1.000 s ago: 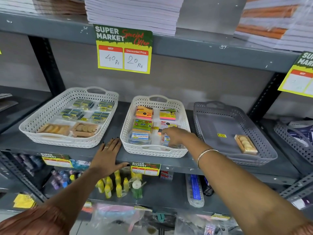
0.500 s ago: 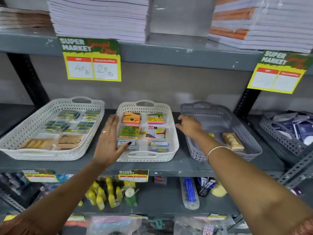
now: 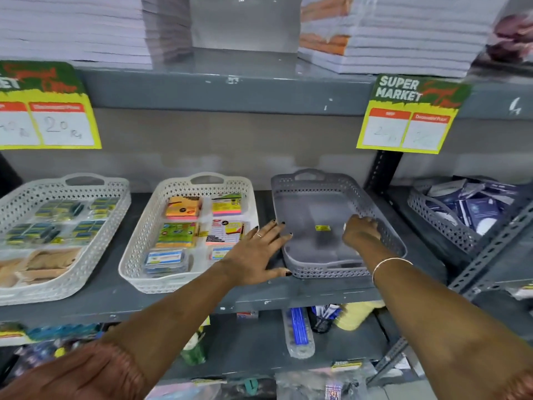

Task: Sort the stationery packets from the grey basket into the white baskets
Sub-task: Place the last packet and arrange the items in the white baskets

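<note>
The grey basket [image 3: 311,180] stands on the shelf, right of two white baskets. My right hand [image 3: 360,232] reaches down inside it near the right wall, fingers curled; whatever lies beneath is hidden, and I cannot tell if it grips anything. A small yellow sticker [image 3: 322,228] shows on the basket floor. My left hand [image 3: 259,252] lies flat with fingers spread against the basket's front left corner. The middle white basket [image 3: 207,179] holds colourful sticky-note packets. In the left white basket [image 3: 83,180] are green-blue packets at the back and tan packets at the front.
A second grey basket [image 3: 441,223] with blue and white packets sits at the right, behind a slanted metal strut [image 3: 490,252]. Price tags [image 3: 409,116] hang from the upper shelf, which carries notebook stacks [image 3: 389,39]. The lower shelf [image 3: 259,350] holds bottles and packets.
The view has shifted right. My right hand left the middle white basket and went into the grey basket, now covering the tan packet seen there. My left hand moved right to the grey basket's corner.
</note>
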{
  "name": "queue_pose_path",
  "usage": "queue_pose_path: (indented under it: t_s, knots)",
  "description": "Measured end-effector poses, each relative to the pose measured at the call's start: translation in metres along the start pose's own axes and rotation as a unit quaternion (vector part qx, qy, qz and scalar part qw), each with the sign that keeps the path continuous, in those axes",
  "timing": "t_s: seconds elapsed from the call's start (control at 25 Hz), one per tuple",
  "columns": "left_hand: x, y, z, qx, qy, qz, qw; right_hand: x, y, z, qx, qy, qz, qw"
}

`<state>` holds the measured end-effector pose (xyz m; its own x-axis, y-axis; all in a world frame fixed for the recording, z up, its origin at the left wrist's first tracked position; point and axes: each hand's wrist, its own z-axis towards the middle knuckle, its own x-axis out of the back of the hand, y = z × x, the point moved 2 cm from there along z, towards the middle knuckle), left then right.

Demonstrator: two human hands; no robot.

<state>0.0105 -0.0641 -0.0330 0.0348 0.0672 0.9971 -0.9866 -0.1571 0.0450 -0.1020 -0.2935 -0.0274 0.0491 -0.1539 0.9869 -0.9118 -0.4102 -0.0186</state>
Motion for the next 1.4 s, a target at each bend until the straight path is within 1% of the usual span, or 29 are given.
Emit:
queue_pose_path:
  t_s: [0.16,0.32,0.4,0.56,0.68,0.84,0.92,1.0,1.12,1.28,1.4]
  knots:
    - [-0.009,0.002,0.008,-0.013,-0.011,0.047,0.999,-0.009,0.004,0.018,-0.029,0.02,-0.021,0.999]
    - [-0.008,0.004,0.007,0.001,-0.024,0.042,0.999,-0.012,0.003,0.03,-0.055,0.021,-0.033,0.998]
    - [-0.008,0.004,0.007,0.006,-0.03,0.035,0.999,-0.014,-0.001,0.03,-0.07,0.021,-0.021,0.997]
    - [-0.008,0.004,0.006,0.008,-0.03,0.032,0.999,-0.016,-0.018,0.024,-0.049,0.025,0.041,0.998]
    - [-0.008,0.003,0.006,0.007,-0.02,0.026,0.999,-0.009,-0.026,0.019,-0.044,0.026,0.057,0.997]
    - [-0.001,0.002,-0.001,0.028,0.018,0.023,0.999,0.011,-0.047,0.01,0.022,0.065,0.045,0.997]
    - [0.006,-0.011,-0.017,0.059,0.04,0.037,0.997,0.027,-0.073,0.004,0.051,0.096,0.065,0.992]
    - [0.016,-0.032,-0.042,0.089,0.062,0.056,0.992,0.042,-0.107,-0.009,0.077,0.103,0.1,0.987]
    - [0.035,-0.079,-0.093,0.132,0.085,0.064,0.986,0.056,-0.167,-0.04,0.156,0.111,0.08,0.978]
    - [0.041,-0.169,-0.199,0.197,0.092,0.056,0.974,0.058,-0.265,-0.106,0.216,0.134,0.078,0.964]
    - [0.036,-0.245,-0.292,0.246,0.094,0.087,0.961,0.044,-0.347,-0.171,0.282,0.131,0.06,0.949]
